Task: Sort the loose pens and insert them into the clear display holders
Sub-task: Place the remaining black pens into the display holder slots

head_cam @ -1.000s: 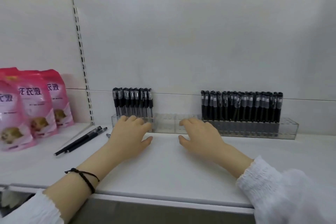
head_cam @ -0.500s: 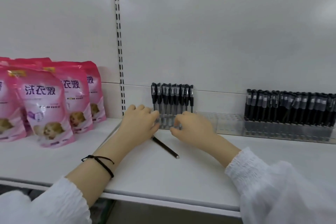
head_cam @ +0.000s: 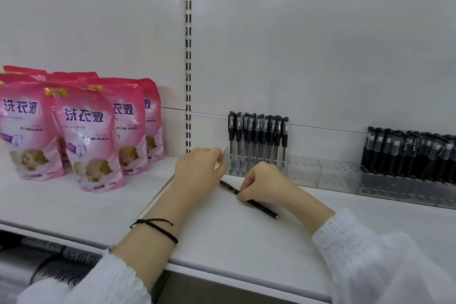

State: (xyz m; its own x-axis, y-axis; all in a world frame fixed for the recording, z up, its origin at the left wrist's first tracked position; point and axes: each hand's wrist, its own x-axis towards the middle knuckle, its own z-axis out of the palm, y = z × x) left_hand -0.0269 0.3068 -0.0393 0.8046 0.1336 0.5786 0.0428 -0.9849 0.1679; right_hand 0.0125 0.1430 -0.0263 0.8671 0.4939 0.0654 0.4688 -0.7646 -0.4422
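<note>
upright black pens (head_cam: 257,140) in clear holder (head_cam: 306,170)

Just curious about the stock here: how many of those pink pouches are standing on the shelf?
5 at least. Two pink pouches stand in front, two behind them toward the right, and one only peeks out at the back. More may be hidden behind or beyond the left edge.

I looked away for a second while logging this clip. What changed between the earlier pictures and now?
The right hand left the clear holder and closed its grip on a loose black pen lying on the shelf. The left hand stayed at the holder's left end. The view swung left, showing more pink pouches. The pens standing in the holder are unchanged.
</note>
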